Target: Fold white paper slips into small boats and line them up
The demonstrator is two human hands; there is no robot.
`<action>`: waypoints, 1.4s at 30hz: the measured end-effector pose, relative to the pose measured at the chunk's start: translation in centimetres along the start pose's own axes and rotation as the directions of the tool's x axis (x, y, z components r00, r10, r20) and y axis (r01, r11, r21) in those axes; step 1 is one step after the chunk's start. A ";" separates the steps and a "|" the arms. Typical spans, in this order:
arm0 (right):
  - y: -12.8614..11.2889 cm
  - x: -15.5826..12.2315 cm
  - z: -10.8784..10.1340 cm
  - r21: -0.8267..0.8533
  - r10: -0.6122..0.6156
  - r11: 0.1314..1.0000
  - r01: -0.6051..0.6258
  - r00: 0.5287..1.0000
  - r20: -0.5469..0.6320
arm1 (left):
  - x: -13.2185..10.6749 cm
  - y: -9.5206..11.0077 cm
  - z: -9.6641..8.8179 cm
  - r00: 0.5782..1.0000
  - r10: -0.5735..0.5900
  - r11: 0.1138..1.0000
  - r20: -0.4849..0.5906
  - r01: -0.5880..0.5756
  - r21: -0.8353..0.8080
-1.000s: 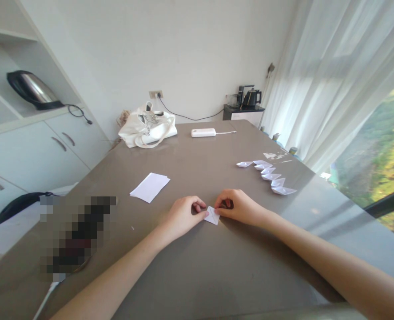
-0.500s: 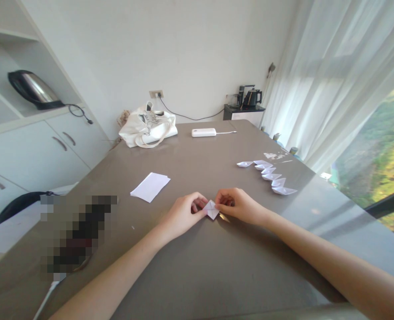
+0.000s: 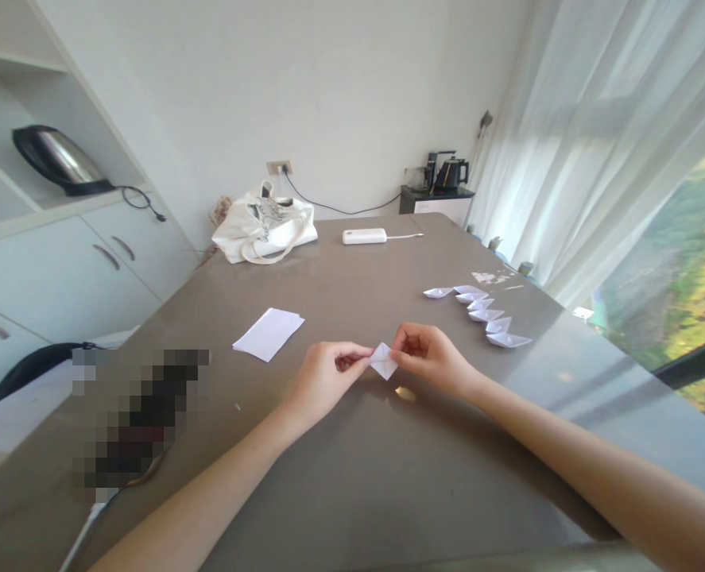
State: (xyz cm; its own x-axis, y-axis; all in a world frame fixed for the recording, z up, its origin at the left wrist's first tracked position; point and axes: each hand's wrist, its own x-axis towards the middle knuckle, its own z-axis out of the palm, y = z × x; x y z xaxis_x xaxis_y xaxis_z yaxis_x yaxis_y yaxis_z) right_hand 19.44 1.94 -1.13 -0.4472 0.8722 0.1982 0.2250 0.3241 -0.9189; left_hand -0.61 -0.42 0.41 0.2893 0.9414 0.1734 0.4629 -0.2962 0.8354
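A small folded white paper piece, diamond shaped, is held a little above the grey table. My left hand pinches its left corner and my right hand pinches its right corner. Both hands are closed in a pinch. A row of several finished white paper boats lies to the right, beyond my right hand. A small stack of white paper sheets lies to the left, beyond my left hand.
A white handbag and a white power bank with a cable sit at the table's far end. A blurred dark object stands at the near left. White cabinets with a kettle line the left; curtains hang on the right.
Both hands have lifted the folded paper off the table and slightly away from me; it now hangs between the fingertips, pulled by its two side corners.
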 end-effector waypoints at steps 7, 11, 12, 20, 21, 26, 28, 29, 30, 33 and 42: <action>-0.7 -0.3 0.3 -0.038 -0.053 0.998 0.050 0.995 -0.086 | -0.4 0.8 0.3 0.998 0.020 0.999 -0.063 -0.019 0.026; -0.9 -0.4 0.5 -0.022 -0.073 0.997 0.070 0.987 -0.141 | -0.5 0.6 0.6 0.995 0.024 0.999 -0.095 -0.028 -0.034; -0.9 -0.5 0.5 -0.016 -0.078 0.997 0.076 0.986 -0.150 | -0.5 0.5 0.7 0.995 0.018 0.998 -0.101 -0.025 -0.061; -1.2 -0.7 0.9 -0.012 -0.109 0.994 0.108 0.976 -0.186 | -0.2 0.1 0.9 0.992 -0.072 0.958 -0.104 0.040 -0.284; -1.3 -0.7 1.0 -0.011 -0.112 0.994 0.112 0.977 -0.183 | -0.2 0.1 0.9 0.991 -0.081 0.954 -0.105 0.047 -0.295; -1.4 -0.8 1.0 -0.072 -0.133 0.990 0.123 0.980 -0.146 | 0.0 0.1 0.9 0.995 -0.078 0.961 -0.067 0.058 -0.269; -1.3 -0.9 1.0 -0.087 -0.129 0.989 0.117 0.982 -0.138 | 0.0 0.2 0.8 0.997 -0.063 0.977 -0.034 0.054 -0.207; -1.2 -0.9 1.0 -0.082 -0.124 0.990 0.114 0.983 -0.136 | 0.0 0.2 0.8 0.998 -0.056 0.983 -0.016 0.052 -0.176; -1.2 -0.8 1.0 -0.070 -0.118 0.992 0.109 0.984 -0.135 | -0.1 0.3 0.8 0.999 -0.052 0.987 0.001 0.051 -0.152; -1.2 -0.8 1.1 -0.018 -0.100 0.995 0.099 0.986 -0.130 | -0.1 0.2 0.8 0.998 -0.062 0.985 0.025 0.066 -0.162; -0.6 -0.1 0.6 0.099 -0.042 0.994 0.044 0.999 -0.019 | 0.1 -0.6 0.8 0.998 -0.043 0.958 -0.039 0.030 -0.287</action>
State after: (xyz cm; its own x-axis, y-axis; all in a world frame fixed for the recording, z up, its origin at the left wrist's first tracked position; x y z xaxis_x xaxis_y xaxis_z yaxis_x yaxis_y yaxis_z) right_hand 18.82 1.41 -0.80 -0.4401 0.8644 0.2434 0.1178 0.3243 -0.9386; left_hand -0.16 -0.29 -0.52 0.2364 0.9587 0.1579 0.2116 -0.2094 0.9547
